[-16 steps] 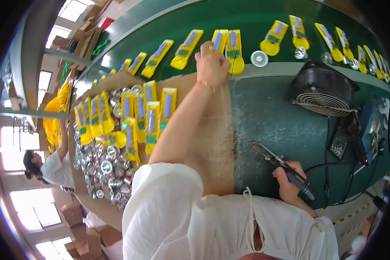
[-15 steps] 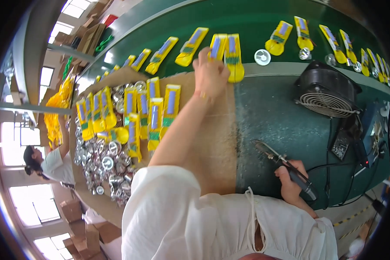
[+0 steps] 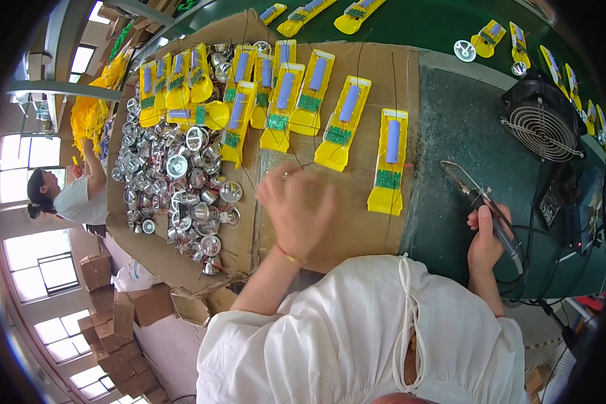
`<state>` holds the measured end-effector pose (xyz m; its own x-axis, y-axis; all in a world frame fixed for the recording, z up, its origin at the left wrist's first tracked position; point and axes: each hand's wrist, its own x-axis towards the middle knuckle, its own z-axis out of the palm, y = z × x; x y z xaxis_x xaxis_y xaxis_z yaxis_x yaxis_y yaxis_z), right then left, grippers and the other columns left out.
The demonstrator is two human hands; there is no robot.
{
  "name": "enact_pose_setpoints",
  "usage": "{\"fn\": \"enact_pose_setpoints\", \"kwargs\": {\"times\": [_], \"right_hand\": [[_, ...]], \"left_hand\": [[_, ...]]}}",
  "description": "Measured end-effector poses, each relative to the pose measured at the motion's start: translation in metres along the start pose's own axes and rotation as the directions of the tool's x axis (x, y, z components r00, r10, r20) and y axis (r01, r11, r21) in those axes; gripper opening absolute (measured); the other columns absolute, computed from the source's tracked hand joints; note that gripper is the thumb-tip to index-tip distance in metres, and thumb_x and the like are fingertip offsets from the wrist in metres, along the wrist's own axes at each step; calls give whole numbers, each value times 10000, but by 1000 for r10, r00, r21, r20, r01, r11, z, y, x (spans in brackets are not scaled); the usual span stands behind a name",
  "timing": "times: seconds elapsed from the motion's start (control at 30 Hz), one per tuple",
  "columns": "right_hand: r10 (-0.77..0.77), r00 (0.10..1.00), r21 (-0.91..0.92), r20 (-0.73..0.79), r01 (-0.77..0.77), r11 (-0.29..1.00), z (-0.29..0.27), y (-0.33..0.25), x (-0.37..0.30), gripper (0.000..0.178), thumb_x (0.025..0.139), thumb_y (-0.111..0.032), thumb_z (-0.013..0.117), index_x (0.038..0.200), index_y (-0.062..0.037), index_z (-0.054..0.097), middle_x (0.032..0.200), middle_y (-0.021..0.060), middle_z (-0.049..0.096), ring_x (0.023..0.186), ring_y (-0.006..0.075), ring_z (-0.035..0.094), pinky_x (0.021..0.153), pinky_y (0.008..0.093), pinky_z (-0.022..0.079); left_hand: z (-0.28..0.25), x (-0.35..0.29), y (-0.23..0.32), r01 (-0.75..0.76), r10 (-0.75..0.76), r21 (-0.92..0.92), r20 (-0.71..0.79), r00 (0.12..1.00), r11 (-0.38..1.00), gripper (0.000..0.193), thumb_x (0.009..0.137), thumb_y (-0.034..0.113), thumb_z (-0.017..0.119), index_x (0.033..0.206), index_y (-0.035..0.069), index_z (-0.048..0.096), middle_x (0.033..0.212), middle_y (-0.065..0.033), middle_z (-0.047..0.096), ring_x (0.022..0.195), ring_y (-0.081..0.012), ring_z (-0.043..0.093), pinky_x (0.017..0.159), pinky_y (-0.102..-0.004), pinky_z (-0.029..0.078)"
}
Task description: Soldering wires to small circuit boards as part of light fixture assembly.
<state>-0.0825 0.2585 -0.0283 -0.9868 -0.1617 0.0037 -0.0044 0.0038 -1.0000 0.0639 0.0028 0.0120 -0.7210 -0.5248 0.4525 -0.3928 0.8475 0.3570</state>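
Observation:
My left hand hovers over the cardboard sheet, fingers and thumb apart. A small shiny bit shows by its fingertips; I cannot make out what it is. Just beyond lie yellow plastic housings, each with a lilac battery cell and a green circuit board. One yellow housing is right of the hand, and another housing lies farther right. To the hand's left is a heap of silver reflector cups. My right hand grips a soldering iron, its tip pointing up-left over the green mat.
A black fan with a wire guard stands at the right, near cables and a tray of small parts. Along the far green belt lie more housings. At the far left a person works by hanging yellow pieces.
My left hand has come back from the belt toward the reflector heap and opened. Two housings from the belt's edge now lie apart on the cardboard. The view has shifted; the soldering iron stays held.

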Motion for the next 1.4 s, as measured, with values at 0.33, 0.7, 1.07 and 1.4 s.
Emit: {"fn": "enact_pose_setpoints", "kwargs": {"times": [0.33, 0.7, 1.07, 1.4], "right_hand": [[-35, 997, 13, 69, 34, 999, 4, -12, -21, 157, 821, -98, 596, 903, 27, 547, 694, 84, 588, 580, 109, 553, 538, 207, 447], [-164, 944, -27, 285, 179, 983, 32, -19, -28, 154, 755, -77, 672, 820, 11, 563, 680, 66, 620, 578, 92, 574, 533, 221, 454], [-96, 939, -28, 330, 111, 993, 42, -20, -25, 135, 800, -66, 612, 849, 34, 534, 681, 92, 594, 596, 121, 582, 547, 238, 484], [-4, 962, 58, 271, -12, 998, 40, -19, -25, 145, 791, -61, 636, 859, 31, 548, 681, 89, 610, 601, 107, 579, 547, 227, 469]], "left_hand": [[-6, -1, -40, -108, 94, 47, 237, 967, 993, 107, 699, 160, 685, 741, 104, 604, 787, -24, 590, 832, -235, 521, 806, -390, 335], [29, -2, 35, 364, -158, -509, 403, 902, 780, 84, 760, 97, 645, 769, 13, 648, 674, -90, 606, 587, -191, 557, 580, -290, 452], [41, -1, 31, 360, -128, -555, 413, 902, 750, 104, 740, 83, 647, 692, 2, 602, 693, -97, 574, 600, -211, 555, 561, -300, 443], [35, 8, 28, 463, -137, -521, 547, 826, 717, 144, 754, 107, 657, 703, -15, 600, 684, -85, 553, 557, -161, 545, 530, -276, 432]]}}
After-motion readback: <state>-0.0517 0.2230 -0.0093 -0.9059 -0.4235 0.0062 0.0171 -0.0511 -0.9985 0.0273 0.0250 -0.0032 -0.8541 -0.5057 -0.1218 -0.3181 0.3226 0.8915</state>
